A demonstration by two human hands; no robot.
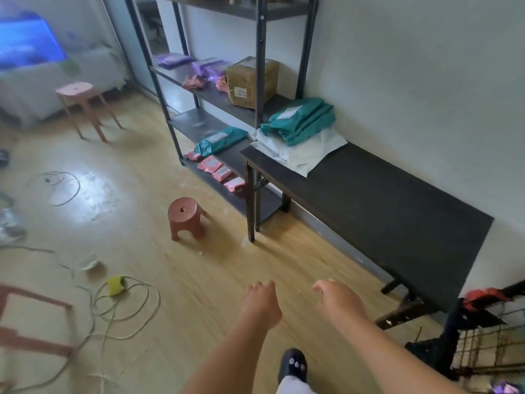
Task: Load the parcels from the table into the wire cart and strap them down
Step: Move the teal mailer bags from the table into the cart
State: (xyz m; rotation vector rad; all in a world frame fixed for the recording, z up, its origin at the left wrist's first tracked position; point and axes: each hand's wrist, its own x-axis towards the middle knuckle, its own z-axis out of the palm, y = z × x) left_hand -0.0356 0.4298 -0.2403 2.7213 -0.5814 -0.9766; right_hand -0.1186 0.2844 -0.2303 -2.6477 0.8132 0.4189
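Note:
A long black table (383, 211) runs along the right wall. At its far end lies a pile of green parcels (301, 120) on top of white parcels (306, 153). The wire cart (491, 336) shows at the bottom right edge, partly cut off, with a red strap or handle part (483, 297) on its top. My left hand (262, 304) and my right hand (336, 298) reach forward over the floor, well short of the parcels. Both hold nothing and their fingers curl loosely.
A dark metal shelf rack (216, 95) left of the table carries a cardboard box (251, 81), purple, pink and green bags. A low red stool (186, 217) and a pink stool (82, 106) stand on the wooden floor. Cables (125, 305) lie at the left.

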